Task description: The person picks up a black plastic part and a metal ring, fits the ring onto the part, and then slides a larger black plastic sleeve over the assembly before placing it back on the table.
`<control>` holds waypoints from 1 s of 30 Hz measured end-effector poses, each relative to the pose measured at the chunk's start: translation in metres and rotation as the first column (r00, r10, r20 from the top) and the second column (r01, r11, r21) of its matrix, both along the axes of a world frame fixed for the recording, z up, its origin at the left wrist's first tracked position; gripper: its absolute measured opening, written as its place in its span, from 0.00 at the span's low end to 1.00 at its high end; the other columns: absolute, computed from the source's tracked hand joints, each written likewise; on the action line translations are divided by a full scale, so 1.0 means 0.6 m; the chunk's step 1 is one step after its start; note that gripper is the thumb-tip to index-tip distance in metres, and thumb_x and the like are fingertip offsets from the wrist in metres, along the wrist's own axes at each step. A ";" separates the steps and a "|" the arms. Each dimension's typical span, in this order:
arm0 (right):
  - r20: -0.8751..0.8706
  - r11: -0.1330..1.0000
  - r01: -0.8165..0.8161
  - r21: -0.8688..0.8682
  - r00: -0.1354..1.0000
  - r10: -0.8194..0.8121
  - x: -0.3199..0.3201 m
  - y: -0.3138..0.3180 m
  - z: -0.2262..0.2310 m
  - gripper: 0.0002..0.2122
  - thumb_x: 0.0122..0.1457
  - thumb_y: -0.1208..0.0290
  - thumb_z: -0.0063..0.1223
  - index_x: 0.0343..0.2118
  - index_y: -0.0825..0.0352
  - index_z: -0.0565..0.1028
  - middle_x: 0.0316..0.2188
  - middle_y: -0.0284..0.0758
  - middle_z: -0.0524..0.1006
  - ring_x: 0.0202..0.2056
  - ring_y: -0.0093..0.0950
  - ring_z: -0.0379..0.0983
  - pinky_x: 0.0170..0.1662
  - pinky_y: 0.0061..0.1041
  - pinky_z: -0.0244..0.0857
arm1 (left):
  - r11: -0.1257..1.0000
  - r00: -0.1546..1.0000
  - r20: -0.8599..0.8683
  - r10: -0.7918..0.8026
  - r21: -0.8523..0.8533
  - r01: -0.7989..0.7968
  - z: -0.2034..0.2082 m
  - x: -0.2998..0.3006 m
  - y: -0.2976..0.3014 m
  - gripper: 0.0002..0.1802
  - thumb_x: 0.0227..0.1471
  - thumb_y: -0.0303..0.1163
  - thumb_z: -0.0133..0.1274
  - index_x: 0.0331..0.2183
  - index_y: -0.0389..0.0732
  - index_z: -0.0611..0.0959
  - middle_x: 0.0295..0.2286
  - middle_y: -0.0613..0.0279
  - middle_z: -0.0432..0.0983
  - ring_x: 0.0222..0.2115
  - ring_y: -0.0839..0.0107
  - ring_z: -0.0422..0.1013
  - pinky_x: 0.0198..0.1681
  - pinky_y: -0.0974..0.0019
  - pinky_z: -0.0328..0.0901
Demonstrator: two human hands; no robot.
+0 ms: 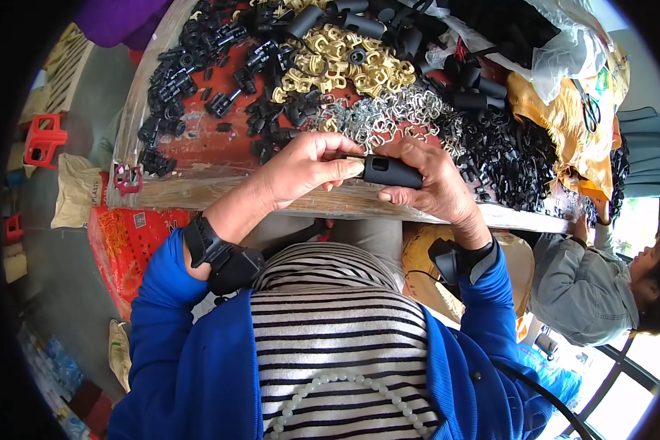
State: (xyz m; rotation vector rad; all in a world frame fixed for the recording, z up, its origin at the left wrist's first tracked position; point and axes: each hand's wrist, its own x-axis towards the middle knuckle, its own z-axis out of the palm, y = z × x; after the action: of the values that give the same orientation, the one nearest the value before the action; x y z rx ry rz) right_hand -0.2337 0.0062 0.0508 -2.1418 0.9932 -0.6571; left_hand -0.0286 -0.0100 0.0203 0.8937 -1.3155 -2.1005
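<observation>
Over the near edge of the table, my right hand (436,180) is closed around a black plastic tube (394,173) with a rounded slot in its side. My left hand (308,170) pinches a small dark part with a pale spot at the tube's left end. The fingertips hide most of that part, so its kind does not show. Just beyond my hands lies a heap of bent silver metal clips (381,117). Behind the clips are yellow plastic pieces (334,59).
Black plastic assemblies (176,88) lie along the table's left side. More black tubes (480,92) and small black parts (506,154) cover the right. An orange sack (528,103) bears scissors (588,110). A co-worker (587,286) sits at right. A red stool (45,139) stands at left.
</observation>
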 end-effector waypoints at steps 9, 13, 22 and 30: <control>-0.121 0.994 0.032 -0.105 0.992 -0.045 0.011 0.038 0.015 0.21 0.34 0.74 0.58 0.36 0.66 0.68 0.29 0.37 0.68 0.29 0.34 0.67 0.33 0.27 0.62 | 0.987 0.999 -0.010 -0.038 0.158 0.040 0.000 0.006 0.019 0.16 0.44 0.30 0.48 0.37 0.33 0.70 0.23 0.67 0.69 0.20 0.84 0.62 0.22 0.80 0.60; -0.127 0.994 0.024 -0.107 0.991 -0.037 0.016 0.037 0.005 0.21 0.36 0.74 0.58 0.37 0.66 0.67 0.29 0.37 0.66 0.30 0.34 0.66 0.32 0.27 0.62 | 0.992 1.000 0.018 -0.007 0.128 0.004 0.001 0.006 0.021 0.16 0.44 0.30 0.48 0.37 0.33 0.71 0.23 0.67 0.69 0.20 0.83 0.64 0.23 0.80 0.61; -0.042 0.991 0.125 -0.057 0.991 -0.127 0.028 0.021 -0.035 0.21 0.38 0.72 0.57 0.38 0.67 0.66 0.29 0.38 0.66 0.30 0.35 0.65 0.32 0.27 0.61 | 0.994 0.997 0.070 -0.031 0.110 0.023 -0.004 0.002 -0.014 0.16 0.44 0.31 0.48 0.36 0.32 0.71 0.24 0.67 0.69 0.21 0.83 0.64 0.24 0.81 0.62; -0.049 0.995 -0.001 0.102 0.999 0.006 0.019 0.006 -0.027 0.27 0.38 0.64 0.57 0.43 0.69 0.63 0.33 0.41 0.66 0.36 0.36 0.64 0.39 0.29 0.57 | 0.970 0.999 0.012 0.053 0.237 -0.054 -0.022 0.001 -0.005 0.16 0.44 0.32 0.48 0.37 0.36 0.71 0.26 0.68 0.69 0.21 0.83 0.64 0.24 0.82 0.62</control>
State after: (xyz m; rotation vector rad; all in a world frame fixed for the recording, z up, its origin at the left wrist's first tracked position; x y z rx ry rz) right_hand -0.2223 0.0098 0.0347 -2.0791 1.0266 -0.5428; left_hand -0.0279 -0.0129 0.0069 1.0207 -1.0445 -2.2461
